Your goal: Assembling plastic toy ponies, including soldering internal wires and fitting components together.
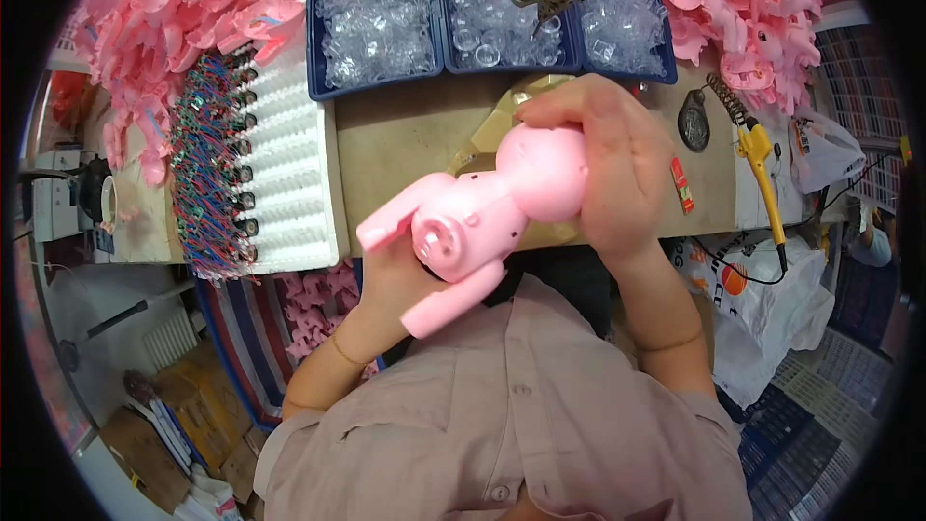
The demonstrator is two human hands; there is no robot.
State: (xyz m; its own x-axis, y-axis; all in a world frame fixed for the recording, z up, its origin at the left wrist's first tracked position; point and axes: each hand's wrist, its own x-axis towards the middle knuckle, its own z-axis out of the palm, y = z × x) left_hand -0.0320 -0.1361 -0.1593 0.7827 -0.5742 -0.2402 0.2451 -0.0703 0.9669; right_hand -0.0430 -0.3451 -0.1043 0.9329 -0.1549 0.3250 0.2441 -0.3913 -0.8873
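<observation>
1. So there's this shiny pink plastic toy (477, 207) held over the worktop (405, 130), near its edge.
2. Left hand (388, 280) grips its body from underneath, fingers mostly hidden.
3. Right hand (622, 169) curls its fingers round the smooth, ball-shaped end.
4. Clear plastic bits (376, 24) fill blue trays (386, 86).

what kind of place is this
Most likely a toy assembly workshop: a pink toy is being worked on at a bench, with heaped pink parts and blue bins of clear pieces around it.
</observation>
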